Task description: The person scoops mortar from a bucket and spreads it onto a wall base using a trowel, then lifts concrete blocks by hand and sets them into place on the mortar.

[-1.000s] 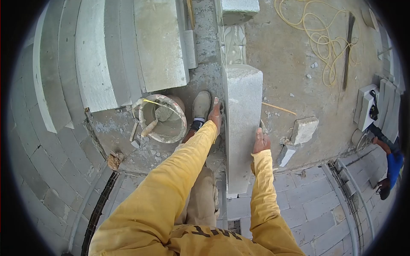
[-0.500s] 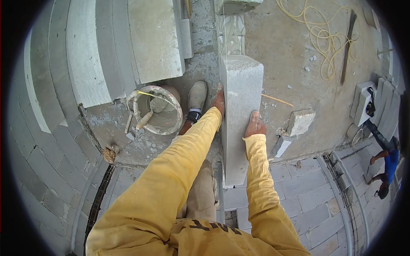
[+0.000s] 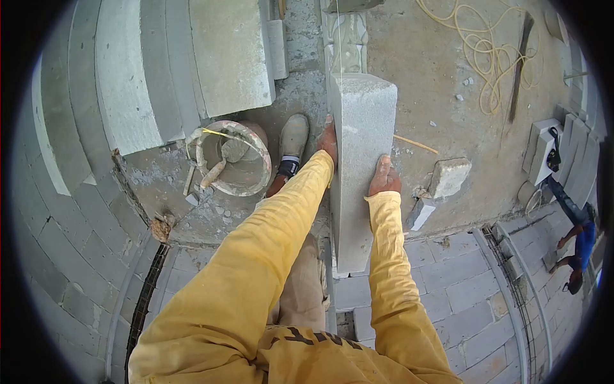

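A long pale grey block [image 3: 364,153] lies lengthwise in front of me, between my two hands. My left hand [image 3: 327,139] presses against its left side, and that hand's fingers are mostly hidden. On the right side, my right hand [image 3: 384,177] grips the block with the thumb pointing forward along it. Just beyond the block's far end is a strip of mortar [image 3: 346,51]. A thin string [image 3: 341,38] runs forward above the block's left part. Left of my shoe stands a bucket [image 3: 263,168] with a trowel [image 3: 224,163] in it.
Large blocks [image 3: 230,57] are stacked at the upper left. A coiled hose [image 3: 489,57] and a dark rod [image 3: 521,70] lie on the floor at the upper right. Block pieces [image 3: 450,177] and a thin stick [image 3: 416,144] are nearer. A co-worker [image 3: 581,246] bends at the far right.
The right hand has moved forward along the block's side. The left hand stays at the block's left side. The view has shifted a little, and the co-worker has changed posture.
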`<state>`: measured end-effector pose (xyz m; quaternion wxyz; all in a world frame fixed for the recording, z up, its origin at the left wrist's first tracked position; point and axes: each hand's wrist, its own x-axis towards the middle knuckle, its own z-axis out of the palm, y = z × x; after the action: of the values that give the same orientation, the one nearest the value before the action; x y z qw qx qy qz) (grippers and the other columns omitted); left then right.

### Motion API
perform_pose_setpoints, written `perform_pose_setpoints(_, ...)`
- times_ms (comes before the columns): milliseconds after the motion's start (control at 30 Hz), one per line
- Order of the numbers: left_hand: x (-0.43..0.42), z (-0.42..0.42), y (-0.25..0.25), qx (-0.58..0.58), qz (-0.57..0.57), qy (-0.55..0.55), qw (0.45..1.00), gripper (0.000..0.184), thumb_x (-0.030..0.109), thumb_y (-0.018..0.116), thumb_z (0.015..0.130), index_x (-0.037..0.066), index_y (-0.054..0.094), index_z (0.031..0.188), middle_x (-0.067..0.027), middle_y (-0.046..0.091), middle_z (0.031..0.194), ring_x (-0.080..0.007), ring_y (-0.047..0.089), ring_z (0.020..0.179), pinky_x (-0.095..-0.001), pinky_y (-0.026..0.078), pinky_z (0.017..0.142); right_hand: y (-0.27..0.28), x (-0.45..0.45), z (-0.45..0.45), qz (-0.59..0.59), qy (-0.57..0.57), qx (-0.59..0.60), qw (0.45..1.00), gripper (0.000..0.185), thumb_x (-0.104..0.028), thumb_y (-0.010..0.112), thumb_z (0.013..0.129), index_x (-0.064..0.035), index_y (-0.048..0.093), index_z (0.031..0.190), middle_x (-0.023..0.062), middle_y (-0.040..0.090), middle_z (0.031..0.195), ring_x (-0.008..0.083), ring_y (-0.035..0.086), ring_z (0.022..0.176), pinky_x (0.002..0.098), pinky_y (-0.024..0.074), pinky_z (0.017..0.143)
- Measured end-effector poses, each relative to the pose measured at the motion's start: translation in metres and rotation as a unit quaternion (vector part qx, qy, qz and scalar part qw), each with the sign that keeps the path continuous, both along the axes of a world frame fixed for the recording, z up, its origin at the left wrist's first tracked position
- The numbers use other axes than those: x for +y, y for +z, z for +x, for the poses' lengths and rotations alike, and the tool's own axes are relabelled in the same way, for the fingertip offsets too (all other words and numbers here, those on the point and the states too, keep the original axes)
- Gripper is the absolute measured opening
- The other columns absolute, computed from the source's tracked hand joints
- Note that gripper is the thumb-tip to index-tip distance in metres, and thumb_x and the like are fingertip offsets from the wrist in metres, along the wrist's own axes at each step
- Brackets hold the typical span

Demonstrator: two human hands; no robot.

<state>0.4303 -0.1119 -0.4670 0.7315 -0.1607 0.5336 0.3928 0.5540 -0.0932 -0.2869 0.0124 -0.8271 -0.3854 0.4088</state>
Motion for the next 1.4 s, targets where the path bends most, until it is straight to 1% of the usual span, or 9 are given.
perform_pose_setpoints(67, -0.008, 0.005, -0.022, 0.011, 0.001, 0.010, 1.000, 0.081, 0.067, 0.043, 0.088, -0.003, 0.054, 0.128, -0.0156, 0.063, 0.117, -0.0250, 0.059, 0.101, -0.0328, 0.043, 0.092, -0.005, -0.001, 0.001, 0.009, 0.006, -0.004, 1.000, 0.070, -0.057, 0.041, 0.094, 0.0079, 0.065, 0.101, 0.0331, 0.063, 0.089, 0.0508, 0.059, 0.090, 0.0477, 0.0461, 0.078)
perform_pose_setpoints(233, 0.002, 0.005, -0.001, -0.016, -0.018, 0.093, 0.995, 0.079, 0.064, 0.047, 0.087, -0.003, 0.054, 0.128, -0.0157, 0.063, 0.115, -0.0247, 0.061, 0.099, -0.0335, 0.046, 0.089, 0.003, 0.005, -0.004, -0.019, 0.008, -0.031, 0.999, 0.070, -0.057, 0.041, 0.094, 0.0084, 0.066, 0.096, 0.0336, 0.063, 0.087, 0.0507, 0.059, 0.086, 0.0474, 0.0460, 0.075)
perform_pose_setpoints(400, 0.007, 0.006, -0.003, -0.054, 0.006, 0.133, 0.990, 0.081, 0.065, 0.047, 0.086, -0.003, 0.053, 0.129, -0.0155, 0.062, 0.117, -0.0251, 0.060, 0.100, -0.0339, 0.045, 0.090, -0.004, 0.008, -0.005, 0.061, -0.010, 0.012, 0.998, 0.071, -0.058, 0.042, 0.093, 0.0090, 0.065, 0.089, 0.0336, 0.062, 0.082, 0.0493, 0.059, 0.082, 0.0469, 0.0457, 0.074)
perform_pose_setpoints(633, 0.008, 0.003, 0.001, -0.024, 0.014, 0.100, 0.995, 0.083, 0.067, 0.044, 0.086, -0.003, 0.053, 0.130, -0.0159, 0.061, 0.119, -0.0254, 0.059, 0.102, -0.0336, 0.043, 0.092, -0.005, 0.008, -0.002, -0.022, -0.009, -0.020, 1.000, 0.069, -0.056, 0.042, 0.094, 0.0086, 0.065, 0.094, 0.0322, 0.063, 0.083, 0.0467, 0.060, 0.081, 0.0454, 0.0459, 0.075)
perform_pose_setpoints(733, 0.006, 0.005, 0.001, -0.019, 0.012, 0.093, 0.995, 0.084, 0.068, 0.043, 0.086, -0.003, 0.053, 0.130, -0.0160, 0.061, 0.120, -0.0255, 0.058, 0.104, -0.0335, 0.043, 0.093, -0.004, 0.006, -0.005, 0.057, -0.010, 0.006, 0.998, 0.069, -0.056, 0.042, 0.094, 0.0082, 0.065, 0.094, 0.0321, 0.063, 0.082, 0.0467, 0.060, 0.081, 0.0456, 0.0458, 0.074)
perform_pose_setpoints(1000, 0.001, 0.007, -0.006, -0.002, 0.020, 0.051, 0.999, 0.086, 0.070, 0.041, 0.086, -0.002, 0.052, 0.131, -0.0164, 0.060, 0.121, -0.0257, 0.057, 0.107, -0.0332, 0.041, 0.095, -0.002, 0.008, -0.003, 0.010, 0.010, -0.004, 1.000, 0.066, -0.054, 0.038, 0.095, 0.0065, 0.065, 0.097, 0.0307, 0.063, 0.084, 0.0483, 0.060, 0.082, 0.0466, 0.0454, 0.073)
perform_pose_setpoints(1100, -0.008, 0.008, -0.023, -0.027, 0.022, 0.042, 0.999, 0.071, 0.064, 0.036, 0.092, 0.008, 0.048, 0.134, -0.0134, 0.057, 0.127, -0.0276, 0.055, 0.111, -0.0388, 0.043, 0.098, 0.000, 0.010, -0.004, 0.013, 0.018, 0.004, 1.000, 0.066, -0.054, 0.038, 0.095, 0.0064, 0.065, 0.098, 0.0306, 0.063, 0.083, 0.0488, 0.060, 0.082, 0.0471, 0.0453, 0.073)
perform_pose_setpoints(1267, -0.016, 0.014, -0.036, -0.022, 0.050, 0.075, 0.996, 0.067, 0.061, 0.039, 0.092, 0.007, 0.052, 0.130, -0.0135, 0.059, 0.122, -0.0265, 0.057, 0.107, -0.0385, 0.045, 0.095, 0.002, 0.012, -0.003, 0.005, 0.033, -0.010, 0.999, 0.066, -0.054, 0.039, 0.095, 0.0055, 0.066, 0.099, 0.0309, 0.064, 0.086, 0.0491, 0.060, 0.087, 0.0469, 0.0465, 0.076)
perform_pose_setpoints(1400, -0.034, 0.013, -0.031, 0.147, 0.101, -0.095, 0.979, 0.077, 0.063, 0.034, 0.093, -0.001, 0.051, 0.131, -0.0179, 0.057, 0.126, -0.0296, 0.053, 0.114, -0.0362, 0.038, 0.100, -0.002, 0.011, -0.005, -0.003, 0.019, -0.019, 1.000, 0.066, -0.056, 0.040, 0.093, 0.0033, 0.066, 0.103, 0.0306, 0.064, 0.093, 0.0493, 0.059, 0.094, 0.0473, 0.0466, 0.081)
